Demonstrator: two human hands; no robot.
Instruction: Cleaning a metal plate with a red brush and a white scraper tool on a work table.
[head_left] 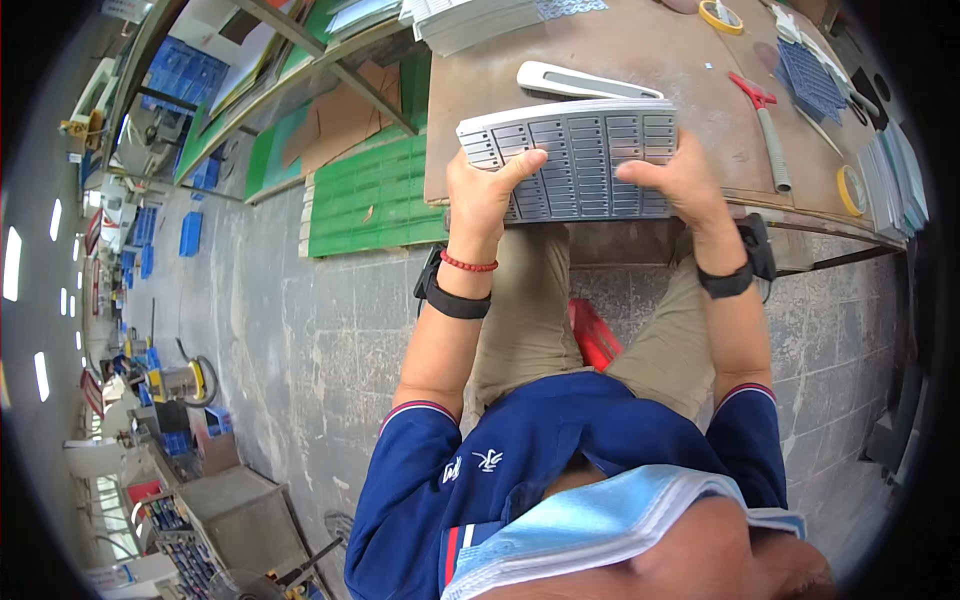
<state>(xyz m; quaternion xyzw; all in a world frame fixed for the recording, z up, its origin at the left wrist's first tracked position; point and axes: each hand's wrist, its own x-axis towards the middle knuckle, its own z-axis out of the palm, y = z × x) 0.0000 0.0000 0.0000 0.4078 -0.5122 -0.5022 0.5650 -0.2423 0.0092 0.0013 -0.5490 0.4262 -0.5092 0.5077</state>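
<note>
At the near edge of the brown table [480, 75], I hold a thick stack of sheets [570, 165] tilted up toward me. Rows of small grey printed rectangles cover its front, and white page edges show along the top. My left hand [480, 190] grips the stack's left side, thumb across the front. The right side is held by my right hand [685, 180], its thumb also on the front. My other fingers are mostly hidden behind the sheets. Just beyond the stack lies a white utility knife [590, 82] with a grey strip.
A red-headed tool with a grey handle [770, 125] lies to the right, near a yellow tape roll [852, 190] and blue mesh-like pieces [810, 80]. White paper piles [475, 25] stand at the far left. A green slatted pallet [370, 200] is left of the table.
</note>
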